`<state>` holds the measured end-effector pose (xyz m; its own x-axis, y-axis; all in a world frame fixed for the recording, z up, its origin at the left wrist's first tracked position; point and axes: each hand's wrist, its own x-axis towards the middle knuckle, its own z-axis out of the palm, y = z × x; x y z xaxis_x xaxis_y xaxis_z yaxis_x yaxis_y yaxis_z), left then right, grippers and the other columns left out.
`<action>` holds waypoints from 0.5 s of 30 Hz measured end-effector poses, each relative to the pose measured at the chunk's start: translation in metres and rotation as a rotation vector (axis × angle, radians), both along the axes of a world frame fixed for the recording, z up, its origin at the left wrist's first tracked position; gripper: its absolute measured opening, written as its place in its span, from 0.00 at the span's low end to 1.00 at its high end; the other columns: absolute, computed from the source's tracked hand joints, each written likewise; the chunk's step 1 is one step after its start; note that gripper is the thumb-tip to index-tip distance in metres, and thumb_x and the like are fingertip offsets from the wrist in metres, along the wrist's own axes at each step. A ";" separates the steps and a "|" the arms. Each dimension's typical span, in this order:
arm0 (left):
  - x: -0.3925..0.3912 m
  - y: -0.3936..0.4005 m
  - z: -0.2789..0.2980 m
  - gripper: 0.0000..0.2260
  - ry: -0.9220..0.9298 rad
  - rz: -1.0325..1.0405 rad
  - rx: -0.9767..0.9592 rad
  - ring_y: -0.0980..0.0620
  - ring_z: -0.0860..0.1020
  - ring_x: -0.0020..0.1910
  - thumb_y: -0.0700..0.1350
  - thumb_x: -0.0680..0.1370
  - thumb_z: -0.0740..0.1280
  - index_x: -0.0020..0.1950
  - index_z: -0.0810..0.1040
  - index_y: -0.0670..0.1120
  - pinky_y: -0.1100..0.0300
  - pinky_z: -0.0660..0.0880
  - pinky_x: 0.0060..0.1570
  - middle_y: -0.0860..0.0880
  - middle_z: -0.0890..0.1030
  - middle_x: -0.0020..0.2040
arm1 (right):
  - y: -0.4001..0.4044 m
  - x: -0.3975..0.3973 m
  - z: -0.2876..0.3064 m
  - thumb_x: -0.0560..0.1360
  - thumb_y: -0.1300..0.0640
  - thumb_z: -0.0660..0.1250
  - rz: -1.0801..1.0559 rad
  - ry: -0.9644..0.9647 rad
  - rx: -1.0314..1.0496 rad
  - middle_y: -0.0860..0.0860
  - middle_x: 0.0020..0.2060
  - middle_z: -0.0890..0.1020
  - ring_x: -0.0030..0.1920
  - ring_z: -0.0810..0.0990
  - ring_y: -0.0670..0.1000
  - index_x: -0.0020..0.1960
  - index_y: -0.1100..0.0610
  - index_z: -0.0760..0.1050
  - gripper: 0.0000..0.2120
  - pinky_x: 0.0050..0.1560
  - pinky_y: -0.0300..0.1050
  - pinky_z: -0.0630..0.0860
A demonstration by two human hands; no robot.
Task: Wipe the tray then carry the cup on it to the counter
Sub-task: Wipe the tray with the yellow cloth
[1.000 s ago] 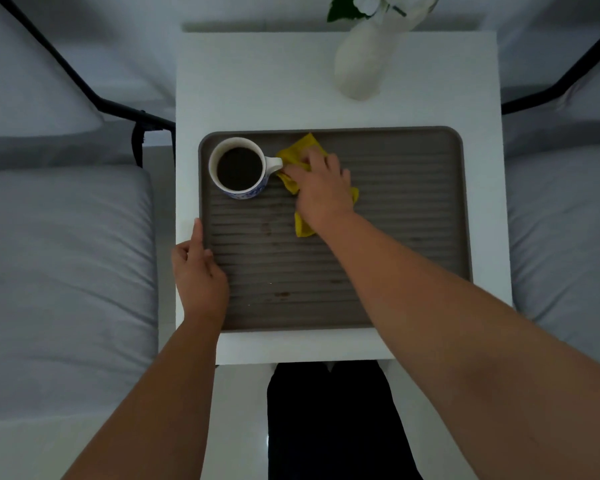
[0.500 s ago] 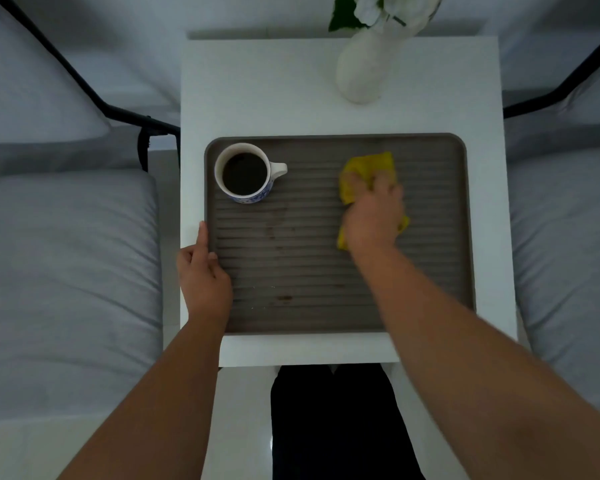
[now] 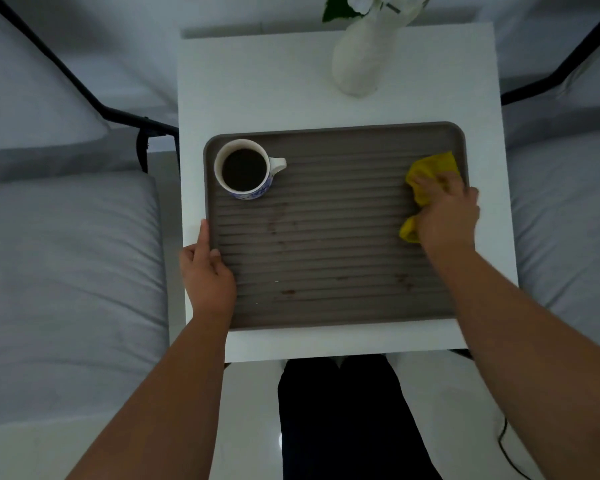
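Observation:
A brown ribbed tray (image 3: 333,258) lies on a small white table (image 3: 291,88). Several small dark stains dot its ribs. A white cup with a blue pattern (image 3: 246,169), full of dark drink, stands in the tray's far left corner, handle pointing right. My right hand (image 3: 445,213) presses a crumpled yellow cloth (image 3: 430,169) onto the tray at its far right edge. My left hand (image 3: 207,271) grips the tray's left rim, thumb along the edge and fingers on the ribbed surface.
A white vase (image 3: 362,57) with green leaves stands at the table's far side, right of centre. Grey cushioned seats with black frames flank the table, one on the left (image 3: 66,265) and one on the right (image 3: 565,216). My dark trousers (image 3: 343,417) show below the table.
My right hand has swept the yellow cloth from beside the cup's handle across the tray to its right edge. My left hand has kept its hold on the left rim.

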<state>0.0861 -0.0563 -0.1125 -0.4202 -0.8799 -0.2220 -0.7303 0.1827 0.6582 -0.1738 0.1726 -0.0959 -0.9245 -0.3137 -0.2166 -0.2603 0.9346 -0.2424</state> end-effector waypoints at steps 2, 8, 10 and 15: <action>0.001 0.000 -0.001 0.23 0.003 -0.004 -0.005 0.54 0.70 0.48 0.40 0.82 0.56 0.76 0.62 0.56 0.65 0.66 0.55 0.51 0.65 0.53 | -0.003 -0.004 -0.001 0.69 0.68 0.63 -0.072 0.009 0.013 0.56 0.67 0.70 0.58 0.68 0.65 0.65 0.48 0.73 0.27 0.55 0.56 0.67; 0.001 0.001 -0.003 0.25 0.015 -0.023 -0.024 0.53 0.70 0.47 0.36 0.81 0.55 0.76 0.61 0.53 0.74 0.63 0.52 0.49 0.65 0.52 | -0.087 0.055 -0.004 0.70 0.64 0.61 0.102 -0.025 -0.004 0.54 0.69 0.68 0.63 0.66 0.63 0.66 0.47 0.71 0.27 0.59 0.56 0.66; 0.001 0.002 -0.003 0.25 0.019 -0.039 -0.056 0.53 0.69 0.47 0.35 0.81 0.56 0.76 0.61 0.51 0.77 0.61 0.52 0.48 0.65 0.52 | -0.121 0.081 -0.004 0.71 0.63 0.63 0.261 -0.074 -0.040 0.54 0.71 0.66 0.66 0.63 0.63 0.69 0.47 0.68 0.28 0.61 0.58 0.64; 0.000 0.000 -0.005 0.24 0.015 -0.033 -0.038 0.52 0.70 0.48 0.36 0.81 0.56 0.76 0.61 0.51 0.71 0.63 0.53 0.48 0.66 0.52 | -0.153 0.105 -0.003 0.72 0.61 0.62 0.507 -0.076 -0.040 0.56 0.71 0.63 0.64 0.64 0.63 0.70 0.48 0.64 0.27 0.59 0.58 0.65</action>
